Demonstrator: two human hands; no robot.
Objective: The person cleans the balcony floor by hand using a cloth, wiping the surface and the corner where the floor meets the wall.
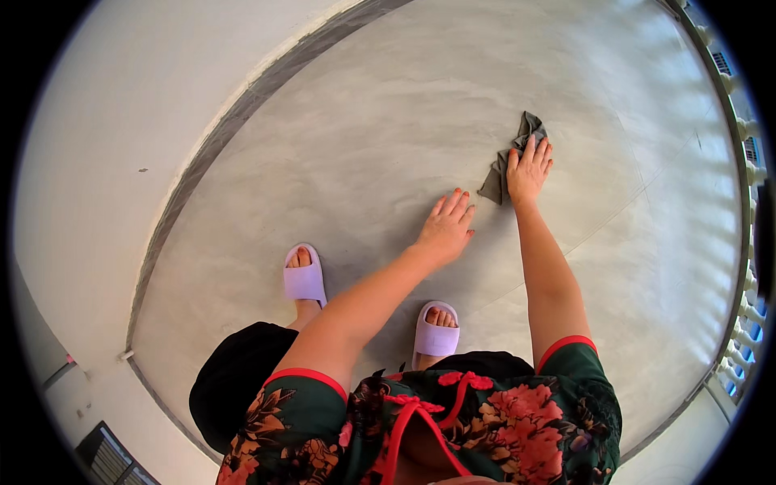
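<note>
A crumpled dark grey cloth [500,176] lies on the smooth grey floor [364,145]. My right hand [527,176] rests on it, palm down with the fingers stretched forward, holding it against the floor. Part of the cloth is hidden beneath that hand; its ends show ahead of the fingertips and to the left of the thumb. My left hand [447,227] is to the left and nearer my body, fingers spread, with nothing in it. It appears to be above the floor, apart from the cloth; whether it touches the floor I cannot tell.
My feet, in a lilac slipper [302,279] on the left and another slipper [436,333] nearer the middle, stand on the floor. A white wall [115,139] with a dark grey skirting [230,121] curves along the left. Along the right edge runs a balustrade [752,176] with pale balusters.
</note>
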